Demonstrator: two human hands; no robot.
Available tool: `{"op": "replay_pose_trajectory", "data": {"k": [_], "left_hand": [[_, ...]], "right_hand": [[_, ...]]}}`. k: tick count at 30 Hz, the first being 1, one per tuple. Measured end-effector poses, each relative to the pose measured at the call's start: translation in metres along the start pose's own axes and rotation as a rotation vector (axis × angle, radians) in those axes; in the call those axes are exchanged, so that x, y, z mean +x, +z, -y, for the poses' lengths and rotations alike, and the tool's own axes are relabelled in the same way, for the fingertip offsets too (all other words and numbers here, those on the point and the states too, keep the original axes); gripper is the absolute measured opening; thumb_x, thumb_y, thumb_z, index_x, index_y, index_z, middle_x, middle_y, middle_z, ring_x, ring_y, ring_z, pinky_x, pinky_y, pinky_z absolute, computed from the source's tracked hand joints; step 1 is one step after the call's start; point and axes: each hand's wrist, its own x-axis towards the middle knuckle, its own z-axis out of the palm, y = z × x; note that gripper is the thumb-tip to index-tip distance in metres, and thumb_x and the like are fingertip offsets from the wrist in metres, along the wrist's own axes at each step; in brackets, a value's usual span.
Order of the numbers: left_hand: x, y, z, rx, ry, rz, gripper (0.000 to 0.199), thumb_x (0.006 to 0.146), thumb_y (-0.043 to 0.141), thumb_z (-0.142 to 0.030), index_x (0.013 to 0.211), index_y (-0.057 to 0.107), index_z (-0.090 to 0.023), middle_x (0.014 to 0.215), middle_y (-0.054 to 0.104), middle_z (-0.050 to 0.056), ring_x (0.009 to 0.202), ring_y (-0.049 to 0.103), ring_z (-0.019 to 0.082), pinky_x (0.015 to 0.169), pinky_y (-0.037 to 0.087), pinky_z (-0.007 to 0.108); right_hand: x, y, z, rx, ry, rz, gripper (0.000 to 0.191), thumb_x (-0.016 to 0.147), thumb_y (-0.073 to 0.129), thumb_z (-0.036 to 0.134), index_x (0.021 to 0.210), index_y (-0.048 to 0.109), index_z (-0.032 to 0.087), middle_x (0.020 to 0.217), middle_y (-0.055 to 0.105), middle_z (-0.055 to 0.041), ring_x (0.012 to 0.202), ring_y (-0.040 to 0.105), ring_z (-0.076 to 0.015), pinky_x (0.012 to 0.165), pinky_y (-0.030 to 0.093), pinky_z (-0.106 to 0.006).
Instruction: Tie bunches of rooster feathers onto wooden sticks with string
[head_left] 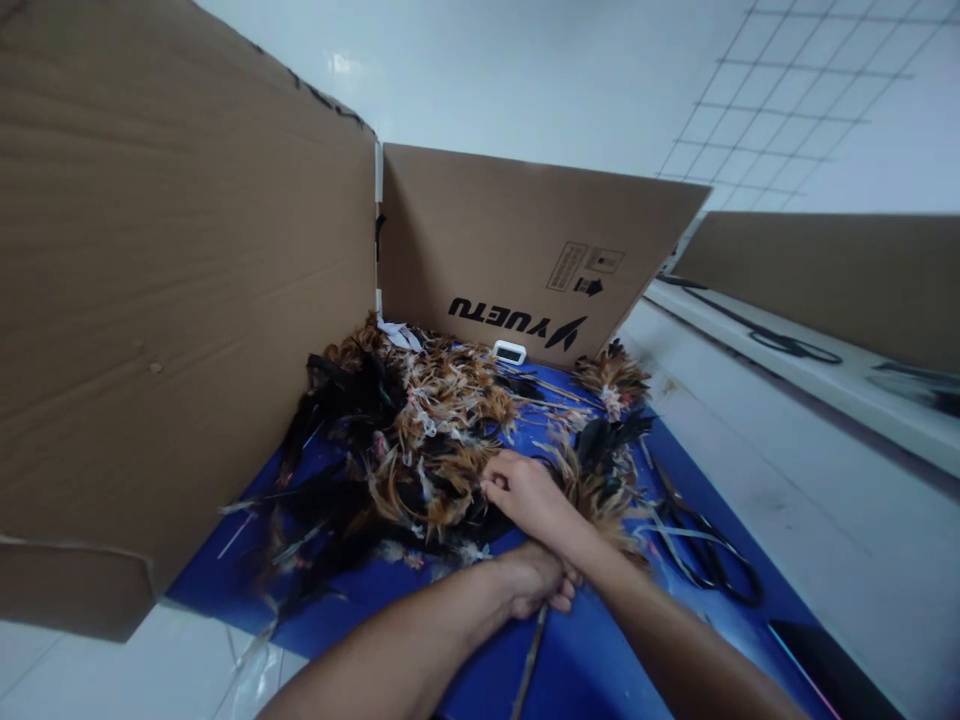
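Note:
My left hand (534, 580) is closed around a thin stick (529, 662), whose lower end runs toward the bottom of the view. My right forearm crosses over that hand and hides the stick's upper part. Beyond it, roughly in line with the stick, fans a bunch of brown and black feathers (596, 480); whether they join is hidden. At the edge of a heap of loose feathers (442, 400), my right hand (529, 492) has its fingers pinched together. What they hold, if anything, cannot be made out. Long black feathers (330, 520) lie to the left.
Cardboard panels (517, 230) wall the blue tabletop (360, 605) at the back and left. Black-handled scissors (705, 540) lie at the right, near a dark flat device (832, 660). A small white digital display (509, 352) stands at the back beside another feather bunch (611, 378).

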Motion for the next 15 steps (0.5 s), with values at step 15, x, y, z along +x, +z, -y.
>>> {"op": "replay_pose_trajectory", "data": {"k": [15], "left_hand": [[-0.011, 0.004, -0.011, 0.194, 0.058, 0.085, 0.037, 0.073, 0.054, -0.052, 0.073, 0.042, -0.017, 0.056, 0.04, -0.007, 0.041, 0.033, 0.003, 0.042, 0.029, 0.018]], "right_hand": [[-0.028, -0.052, -0.036, 0.788, 0.306, 0.032, 0.028, 0.066, 0.061, 0.033, 0.086, 0.053, 0.015, 0.062, 0.062, -0.0002, 0.048, 0.054, -0.0099, 0.044, 0.042, -0.021]]}}
